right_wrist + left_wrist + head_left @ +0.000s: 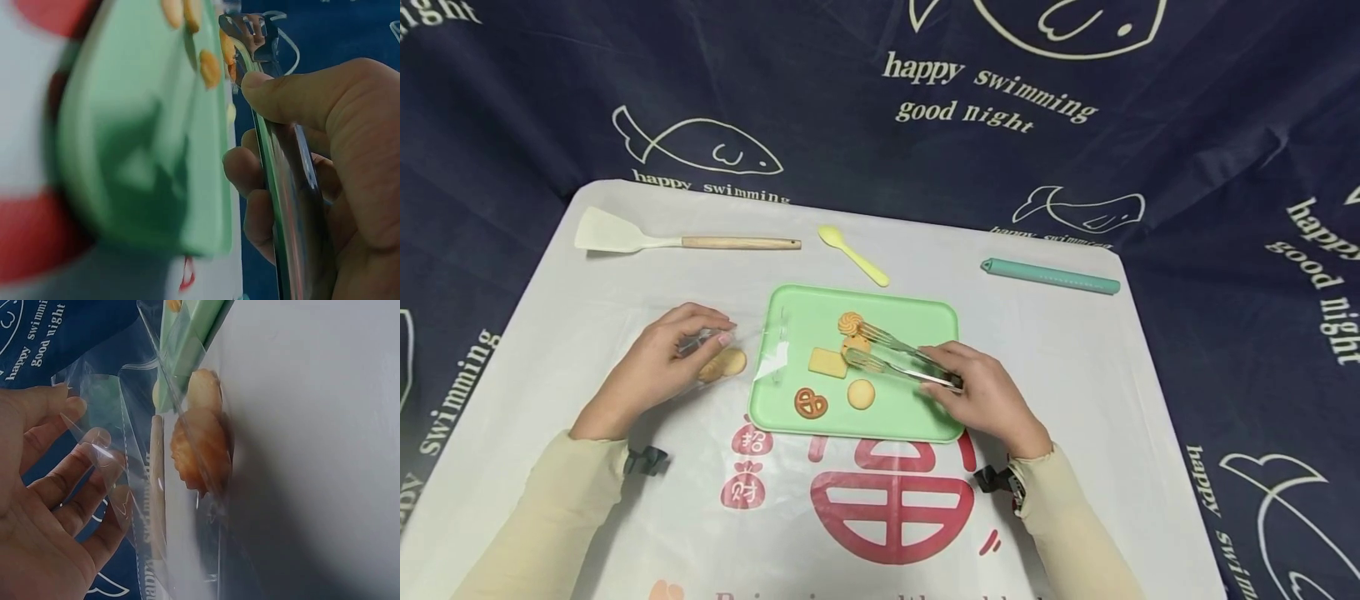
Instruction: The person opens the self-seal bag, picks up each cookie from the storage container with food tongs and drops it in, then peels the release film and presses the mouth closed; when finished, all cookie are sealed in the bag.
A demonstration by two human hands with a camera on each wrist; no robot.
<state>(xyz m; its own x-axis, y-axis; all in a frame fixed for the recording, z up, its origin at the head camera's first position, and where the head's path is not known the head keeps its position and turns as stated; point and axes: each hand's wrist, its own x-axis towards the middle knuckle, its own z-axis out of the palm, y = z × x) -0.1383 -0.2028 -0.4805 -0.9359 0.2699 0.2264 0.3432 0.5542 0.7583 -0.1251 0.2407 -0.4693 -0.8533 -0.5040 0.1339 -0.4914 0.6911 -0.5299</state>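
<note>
- The navy cloth backdrop with white fish outlines and lettering (880, 179) hangs from the left edge across the far side of the table, which wears a white cover with red printing (1045, 342).
- A cream-white spatula with a pale wooden handle (741, 243) lies along the far left.
- The left hand (666, 352) holds the edge of a clear plastic bag (139, 394) at its thumb and fingertips, the other fingers loosely bent.
- Two golden-brown biscuits (201, 453), one with a ridged surface, lie beneath the bag's film, just left of the tray.
- A light-green rectangular tray with rounded corners (917, 421) rests at the middle.
- On it, roughly left to right: a brown pretzel-shaped biscuit (810, 403), a pale yellow square biscuit (826, 362), a round swirled biscuit (848, 322), a round dotted biscuit (855, 342) and a plain round biscuit (861, 394).
- A small yellow plastic spoon (859, 257) lies beyond the tray.
- The right hand (981, 390) grips shiny metal tongs (910, 371), their ends parted on either side of the dotted biscuit; whether they touch it, I cannot tell.
- A slim teal stick (1051, 277) lies at the far right.
</note>
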